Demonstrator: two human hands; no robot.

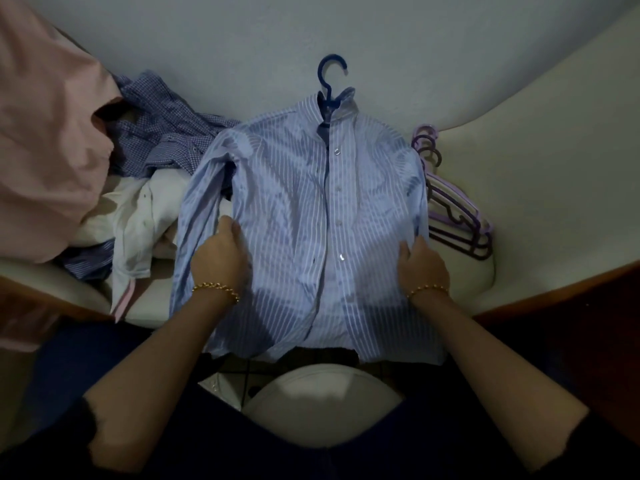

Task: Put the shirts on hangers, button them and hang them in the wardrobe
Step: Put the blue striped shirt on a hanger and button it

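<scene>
Blue-striped shirt (304,216) lies flat on the pale bed (519,150), on a blue hanger (329,81) whose hook points away from the person, long axis toward them. Left hand (218,258) and right hand (422,265) pinch its side edges, fingers clamped on cloth. Spare hangers (457,220) crowd just beyond the right fingers, a clothes pile (149,168) beyond the left.

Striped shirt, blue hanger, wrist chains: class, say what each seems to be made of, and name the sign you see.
Striped shirt: thin woven cloth, likely cotton or a blend; it creases softly and drapes.
Blue hanger: probably moulded plastic; smooth, evenly coloured hook with a slight sheen.
Wrist chains: gold-coloured metal links that glint; real gold or plating cannot be told.
</scene>
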